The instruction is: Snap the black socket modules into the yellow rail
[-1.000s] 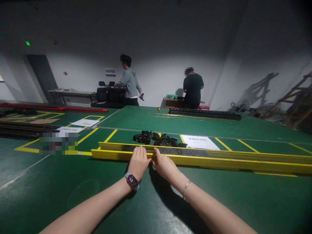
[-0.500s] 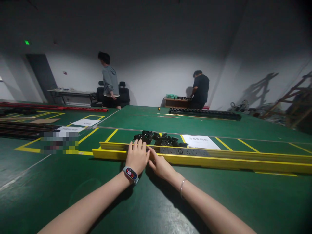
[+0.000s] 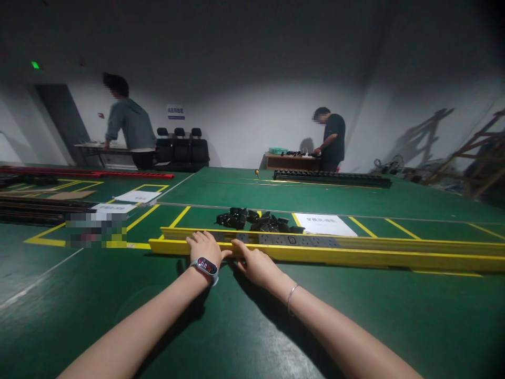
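A long yellow channel (image 3: 374, 258) lies crosswise on the green table before me. Grey socket modules (image 3: 276, 240) sit in a row inside it, and one of them bears a dark outlined mark. A single grey socket module (image 3: 242, 237) shows in the trough between my hands. My left hand (image 3: 205, 248), with a wristband, reaches over the near wall near the left end, fingers spread and thumb out to the right; its fingertips are partly hidden. My right hand (image 3: 258, 267) rests at the near wall, index finger stretched onto its top edge, thumb lower and apart.
Behind the channel lies a heap of black plastic parts (image 3: 272, 222), beside a white paper sign (image 3: 325, 225). Black strips (image 3: 331, 179) and red rails (image 3: 130, 175) lie farther off. One person (image 3: 132, 123) leans at a left-hand table; another (image 3: 333, 138) works at a desk.
My left hand has shifted left along the channel, its thumb now stretched out. My right hand moved slightly left, uncovering a module. The person at left has moved left and leans forward.
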Demonstrator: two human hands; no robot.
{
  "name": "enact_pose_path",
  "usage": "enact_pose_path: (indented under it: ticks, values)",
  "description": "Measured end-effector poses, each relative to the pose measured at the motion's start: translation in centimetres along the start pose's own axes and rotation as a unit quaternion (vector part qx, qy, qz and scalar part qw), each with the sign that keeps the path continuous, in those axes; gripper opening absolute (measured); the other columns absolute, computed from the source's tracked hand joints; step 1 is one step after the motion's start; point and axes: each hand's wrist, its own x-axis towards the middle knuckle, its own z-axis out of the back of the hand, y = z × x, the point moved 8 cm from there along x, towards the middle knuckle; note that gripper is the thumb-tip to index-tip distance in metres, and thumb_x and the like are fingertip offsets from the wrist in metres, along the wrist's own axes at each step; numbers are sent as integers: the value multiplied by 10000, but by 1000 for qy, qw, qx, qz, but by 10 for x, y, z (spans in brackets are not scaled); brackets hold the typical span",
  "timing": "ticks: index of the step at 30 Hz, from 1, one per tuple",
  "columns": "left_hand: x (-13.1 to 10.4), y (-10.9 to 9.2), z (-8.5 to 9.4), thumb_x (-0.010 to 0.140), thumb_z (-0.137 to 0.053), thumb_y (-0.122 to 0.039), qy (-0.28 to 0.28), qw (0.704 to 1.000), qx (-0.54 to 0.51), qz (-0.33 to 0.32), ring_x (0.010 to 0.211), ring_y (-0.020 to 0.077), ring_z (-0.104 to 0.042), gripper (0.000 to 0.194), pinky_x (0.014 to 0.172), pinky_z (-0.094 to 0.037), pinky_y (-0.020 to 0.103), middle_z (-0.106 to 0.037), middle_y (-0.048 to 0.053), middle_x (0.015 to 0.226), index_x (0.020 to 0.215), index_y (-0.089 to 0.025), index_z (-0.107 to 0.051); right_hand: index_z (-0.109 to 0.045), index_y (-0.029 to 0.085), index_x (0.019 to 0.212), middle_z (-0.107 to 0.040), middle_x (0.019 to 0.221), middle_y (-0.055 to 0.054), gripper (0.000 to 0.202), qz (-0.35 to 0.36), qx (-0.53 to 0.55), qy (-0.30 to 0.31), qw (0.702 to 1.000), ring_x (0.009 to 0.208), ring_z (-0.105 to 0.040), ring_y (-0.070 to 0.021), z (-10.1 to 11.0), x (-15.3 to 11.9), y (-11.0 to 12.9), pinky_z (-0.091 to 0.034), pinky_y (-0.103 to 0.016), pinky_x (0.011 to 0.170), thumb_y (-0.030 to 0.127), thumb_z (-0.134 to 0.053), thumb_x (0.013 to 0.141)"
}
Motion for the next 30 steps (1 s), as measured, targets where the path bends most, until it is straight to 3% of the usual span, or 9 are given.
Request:
enact_pose_path:
  ticks: [8,14,21,26,30]
  values:
    - [-2,1,4,760,-480,-656,-17,1000,0,-1,988,391,-573,844,879,-391,516,-587,339,1080,1151,89,-538,-298,183,1324,-678,893,-114,444,-71,-66,-12,995,814,-665,-251,5,-4,-4,-462,-314,679,310,-389,909]
    - [-5,-14,1,773,-498,-622,-40,997,23,-58,1228,406,-406,826,995,-294,536,-407,318,1347,1261,45,-486,-313,161,1295,-680,868,-118,404,-92,-97,-17,991,809,-668,-266,6,-6,-5,-476,-324,668,283,-378,915]
    - [-8,-30,-1,778,-509,-598,-57,994,26,-91,1241,391,-406,778,1071,-183,524,-468,297,1308,1235,32,-526,-204,153,1392,-690,858,-111,520,-70,-74,-47,994,784,-672,-269,2,-6,-8,-478,-336,664,324,-356,925]
    - [-16,-44,1,807,-542,-441,-78,988,-30,-127,1249,358,-409,690,1096,-178,489,-454,308,1315,1261,76,-474,-115,136,1439,-692,842,-103,590,-85,-55,-54,993,765,-675,-253,-2,-2,-15,-471,-323,677,315,-339,923]
    - [-22,-55,1,819,-522,-301,-92,981,-71,-156,1266,310,-404,605,1096,-213,455,-402,260,1382,1321,21,-423,-77,128,1449,-694,806,-92,644,-80,-45,-61,994,736,-677,-250,-3,-1,-14,-471,-311,658,269,-371,894]
